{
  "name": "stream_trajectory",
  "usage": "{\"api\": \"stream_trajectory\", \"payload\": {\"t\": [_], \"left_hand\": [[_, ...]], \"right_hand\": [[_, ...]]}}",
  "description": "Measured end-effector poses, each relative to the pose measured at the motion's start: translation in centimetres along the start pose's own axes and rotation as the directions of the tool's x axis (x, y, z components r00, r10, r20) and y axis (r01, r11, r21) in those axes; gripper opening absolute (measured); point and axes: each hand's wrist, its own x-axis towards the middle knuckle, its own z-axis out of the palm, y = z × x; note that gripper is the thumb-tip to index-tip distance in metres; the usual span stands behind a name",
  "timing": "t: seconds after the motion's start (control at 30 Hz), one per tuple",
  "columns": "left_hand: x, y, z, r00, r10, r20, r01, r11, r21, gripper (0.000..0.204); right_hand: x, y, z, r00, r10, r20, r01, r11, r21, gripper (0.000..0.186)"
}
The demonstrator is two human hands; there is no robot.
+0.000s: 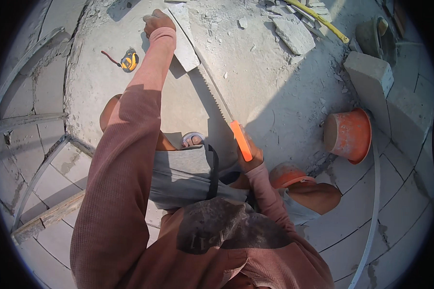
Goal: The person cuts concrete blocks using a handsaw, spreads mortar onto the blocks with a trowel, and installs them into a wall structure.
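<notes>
At the top, my left hand [156,21] grips a pale, long block [181,45] resting on the dusty concrete, its fingers wrapped over the left side. My right hand [250,151] holds the orange handle [241,140] of a toothed hand saw. The saw blade [214,94] runs up and away from me, its far part lying along the right side of the block. A yellow and black tape measure [129,60] with a red strap lies left of my forearm.
Broken slabs [293,37] and a yellow bar [318,19] lie at upper right, near a dark bucket [371,41], a large block [366,74] and an overturned orange bucket [345,137]. Another orange bucket [287,173] sits behind my right arm. Metal and wooden strips [58,212] cross tiles at left.
</notes>
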Motion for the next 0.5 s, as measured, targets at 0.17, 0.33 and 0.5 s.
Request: {"api": "stream_trajectory", "payload": {"t": [0.17,0.33,0.5], "left_hand": [[-0.5,0.7,0.8,1.000,0.005,0.008,-0.005,1.000,-0.029,0.053],[-0.9,0.4,0.0,0.999,-0.024,0.034,0.025,0.999,-0.021,0.054],[-1.2,0.2,0.3,0.999,-0.041,0.011,0.042,0.998,-0.053,0.051]], "right_hand": [[10.0,-0.1,1.7,0.997,0.067,0.024,-0.069,0.992,0.105,0.070],[8.4,-1.7,2.3,0.990,0.135,0.049,-0.139,0.986,0.089,0.069],[-1.3,-0.4,-1.6,0.993,0.007,-0.114,0.000,0.998,0.062,0.049]]}}
